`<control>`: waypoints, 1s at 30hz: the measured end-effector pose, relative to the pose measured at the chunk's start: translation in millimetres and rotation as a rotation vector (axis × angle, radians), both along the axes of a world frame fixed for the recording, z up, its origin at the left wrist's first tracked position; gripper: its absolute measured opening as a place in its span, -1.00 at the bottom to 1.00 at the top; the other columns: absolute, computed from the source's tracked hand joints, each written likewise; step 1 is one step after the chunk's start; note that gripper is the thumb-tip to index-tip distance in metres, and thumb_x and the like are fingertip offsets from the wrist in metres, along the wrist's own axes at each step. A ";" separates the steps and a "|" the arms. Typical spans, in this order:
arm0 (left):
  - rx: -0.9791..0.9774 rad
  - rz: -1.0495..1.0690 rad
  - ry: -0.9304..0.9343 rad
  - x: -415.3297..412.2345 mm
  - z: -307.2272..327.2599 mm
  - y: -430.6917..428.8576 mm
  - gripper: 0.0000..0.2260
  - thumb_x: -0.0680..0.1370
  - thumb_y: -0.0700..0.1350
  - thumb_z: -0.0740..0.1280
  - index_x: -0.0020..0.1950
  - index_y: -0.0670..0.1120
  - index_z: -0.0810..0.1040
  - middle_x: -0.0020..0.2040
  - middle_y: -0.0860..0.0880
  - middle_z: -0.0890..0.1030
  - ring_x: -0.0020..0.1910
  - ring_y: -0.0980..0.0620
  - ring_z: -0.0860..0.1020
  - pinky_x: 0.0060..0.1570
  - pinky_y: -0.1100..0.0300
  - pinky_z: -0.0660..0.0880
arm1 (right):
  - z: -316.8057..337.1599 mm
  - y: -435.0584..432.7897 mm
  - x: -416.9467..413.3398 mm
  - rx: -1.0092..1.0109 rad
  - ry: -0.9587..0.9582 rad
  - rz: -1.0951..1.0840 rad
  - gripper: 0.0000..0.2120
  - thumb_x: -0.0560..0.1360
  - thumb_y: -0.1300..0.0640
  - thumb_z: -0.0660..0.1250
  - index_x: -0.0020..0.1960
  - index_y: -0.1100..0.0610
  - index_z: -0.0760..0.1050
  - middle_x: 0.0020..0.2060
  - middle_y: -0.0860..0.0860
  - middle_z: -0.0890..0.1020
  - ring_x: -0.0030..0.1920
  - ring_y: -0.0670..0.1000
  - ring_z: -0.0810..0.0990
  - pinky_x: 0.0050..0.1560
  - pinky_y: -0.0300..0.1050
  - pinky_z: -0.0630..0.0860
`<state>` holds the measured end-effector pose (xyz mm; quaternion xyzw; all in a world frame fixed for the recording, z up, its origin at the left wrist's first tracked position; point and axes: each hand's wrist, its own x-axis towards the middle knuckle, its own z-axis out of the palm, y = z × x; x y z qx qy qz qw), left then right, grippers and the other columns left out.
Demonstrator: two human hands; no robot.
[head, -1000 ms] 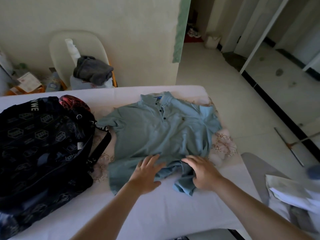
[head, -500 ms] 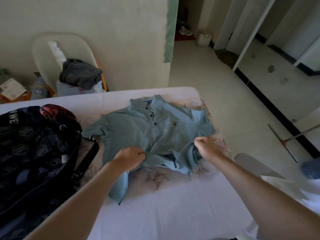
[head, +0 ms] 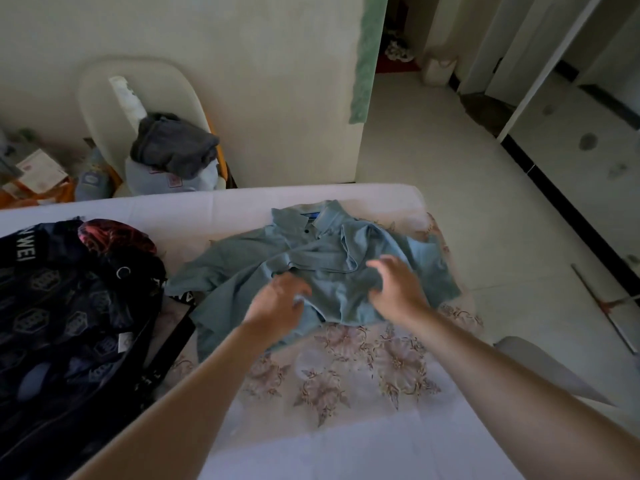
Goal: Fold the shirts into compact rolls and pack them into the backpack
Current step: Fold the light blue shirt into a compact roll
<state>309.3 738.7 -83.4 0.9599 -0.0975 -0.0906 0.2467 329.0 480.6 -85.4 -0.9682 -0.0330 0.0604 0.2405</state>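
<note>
1. Head view: your left hand (head: 277, 303) lies on the near edge of the blue-grey shirt (head: 332, 261) with its fingers bent down into the cloth. It is blurred, so you cannot tell whether it pinches the fabric.
2. Your right hand (head: 398, 289) is over the shirt's right half, fingers spread and loosely bent, gripping nothing.
3. The shirt lies rumpled on the bed (head: 311, 445), collar away from you and lower part folded up over the chest, partly on a flowered cloth (head: 346, 368).
4. The dark backpack (head: 69, 306) lies just left of the shirt. One sleeve reaches the backpack's strap (head: 180, 297).
5. Behind the bed a pale chair (head: 104, 84) holds a grey garment (head: 176, 147).
</note>
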 end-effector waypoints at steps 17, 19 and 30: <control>0.376 -0.403 0.827 -40.4 -7.3 20.4 -0.70 0.51 -0.20 0.34 0.19 0.06 0.62 -0.06 0.00 0.64 -0.15 0.03 0.62 -0.15 0.24 0.52 | -17.9 2.9 -49.5 -0.384 0.697 0.472 -0.72 0.42 0.28 0.22 0.02 0.11 0.63 -0.07 0.11 0.66 -0.15 0.07 0.57 -0.12 -0.03 0.51; 0.215 -0.358 0.869 -48.3 -3.5 9.5 -0.74 0.53 -0.14 0.32 0.19 0.06 0.61 -0.05 0.02 0.68 -0.12 0.08 0.67 -0.08 0.23 0.58 | -18.1 3.8 -54.0 -0.301 0.747 0.427 -0.85 0.37 0.17 0.20 -0.28 0.11 0.54 -0.33 0.15 0.55 -0.32 0.06 0.46 -0.19 0.13 0.51; 0.294 -0.173 0.009 -49.4 -49.7 5.1 -0.51 0.55 -0.03 0.35 0.48 0.13 0.37 0.50 0.01 0.26 0.44 -0.08 0.28 0.42 0.00 0.26 | -35.3 -4.3 1.2 -0.386 0.105 0.172 -0.34 0.58 0.32 0.19 0.60 0.01 0.06 0.50 0.13 0.22 -0.10 0.11 0.63 -0.30 -0.05 0.54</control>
